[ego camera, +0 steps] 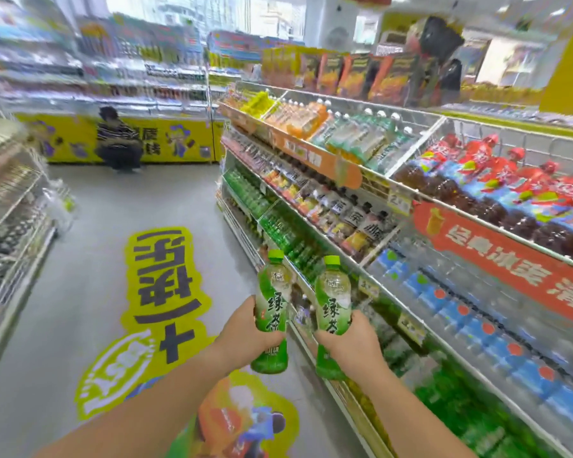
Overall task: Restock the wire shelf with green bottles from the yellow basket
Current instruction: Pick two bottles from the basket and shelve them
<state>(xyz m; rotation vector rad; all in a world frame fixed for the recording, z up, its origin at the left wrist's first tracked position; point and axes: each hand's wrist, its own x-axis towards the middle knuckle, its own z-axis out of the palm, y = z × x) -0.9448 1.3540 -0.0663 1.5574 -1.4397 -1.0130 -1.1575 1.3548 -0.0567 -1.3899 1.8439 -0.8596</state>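
The left hand (245, 335) gripped a lime-capped green plastic tea bottle (273, 299) upright, fingers wrapped round its lower half. The right hand (348, 342) gripped a second green bottle (333, 302) likewise. The two bottles were just beside each other, in front of the white wire shelf (377, 173).

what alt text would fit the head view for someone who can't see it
The left hand grips a green bottle and the right hand a second green bottle, both upright, in a shop aisle beside a wire shelf of drinks. A person crouches down the aisle.
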